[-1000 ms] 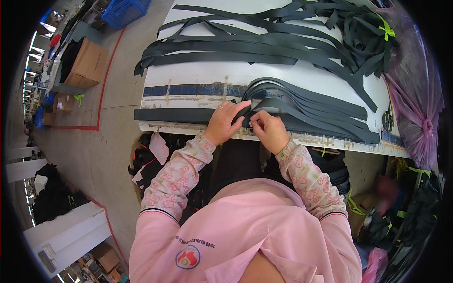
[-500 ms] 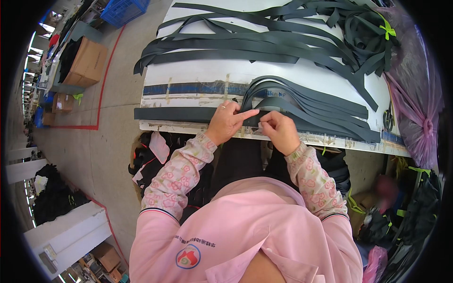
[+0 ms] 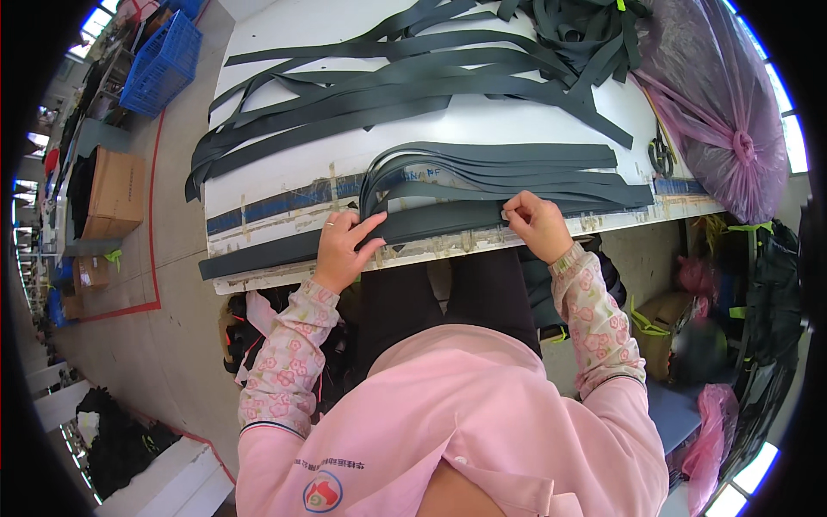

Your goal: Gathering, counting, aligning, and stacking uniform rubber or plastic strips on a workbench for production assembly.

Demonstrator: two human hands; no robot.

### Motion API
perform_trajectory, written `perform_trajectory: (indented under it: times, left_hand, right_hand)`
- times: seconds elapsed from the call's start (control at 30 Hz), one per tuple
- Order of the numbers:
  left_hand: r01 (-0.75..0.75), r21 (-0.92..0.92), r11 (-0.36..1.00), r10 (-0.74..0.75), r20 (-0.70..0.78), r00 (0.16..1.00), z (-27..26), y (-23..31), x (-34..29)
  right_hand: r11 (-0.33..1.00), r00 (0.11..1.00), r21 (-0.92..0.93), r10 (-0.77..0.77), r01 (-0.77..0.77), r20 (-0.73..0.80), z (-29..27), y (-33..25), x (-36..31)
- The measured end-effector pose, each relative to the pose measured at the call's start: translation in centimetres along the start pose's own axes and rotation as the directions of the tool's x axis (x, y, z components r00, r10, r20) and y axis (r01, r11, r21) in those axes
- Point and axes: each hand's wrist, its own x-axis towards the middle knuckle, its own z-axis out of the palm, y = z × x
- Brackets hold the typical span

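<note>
A long dark grey-green flat strap [image 3: 284, 251] lies along the near edge of the white table. My left hand [image 3: 345, 250] rests beside it, thumb and forefinger apart, the fingertip at the folded end of a strap bundle [image 3: 517, 162]. That bundle arches up in a loop and fans out to the right. Further right along the same strap, my right hand [image 3: 541, 226] is closed in a pinch at the strap's surface. A small pale bit shows at its fingertips, too small to name.
More loose straps [image 3: 362, 88] cross the table [image 3: 267, 33], tangled in a heap [image 3: 586, 43] at the far right. Scissors [image 3: 661, 157] lie near the right edge, beside a purple plastic bag [image 3: 719, 103]. A blue crate [image 3: 161, 73] and a cardboard box [image 3: 116, 191] stand left.
My hands have moved apart: the right one has slid right along the strap, while the left has its thumb and forefinger spread. The whole view has shifted and turned slightly.
</note>
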Motion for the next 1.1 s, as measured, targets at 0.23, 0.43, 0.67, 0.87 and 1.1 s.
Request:
perform_trajectory:
  times: [0.23, 0.43, 0.67, 0.87, 1.1]
  left_hand:
    - [-0.001, -0.013, 1.000, 0.001, -0.019, 1.000, 0.2, 0.2, 0.2]
    - [-0.020, -0.012, 1.000, 0.019, -0.029, 0.999, 0.2, 0.1, 0.2]
    - [-0.009, 0.012, 1.000, 0.009, -0.059, 0.998, 0.1, -0.1, -0.2]
    - [-0.089, 0.071, 0.993, 0.088, 0.023, 0.996, -0.1, 0.0, 0.3]
    - [-0.025, -0.016, 1.000, 0.024, -0.056, 0.998, 0.0, 0.2, 0.0]
  right_hand:
    - [0.991, 0.996, -0.115, -0.075, 0.070, -0.040, 0.4, -0.1, -0.2]
    - [0.982, 0.996, 0.168, 0.079, -0.084, 0.036, -0.4, -1.0, -0.4]
    - [0.967, 0.873, 0.240, -0.045, -0.084, 0.485, 4.4, -6.2, -1.1]
    - [0.975, 0.976, -0.069, -0.208, 0.212, 0.064, 8.5, -8.2, 2.7]
    - [0.979, 0.955, 0.118, -0.188, 0.165, 0.228, 14.0, -9.0, 1.7]
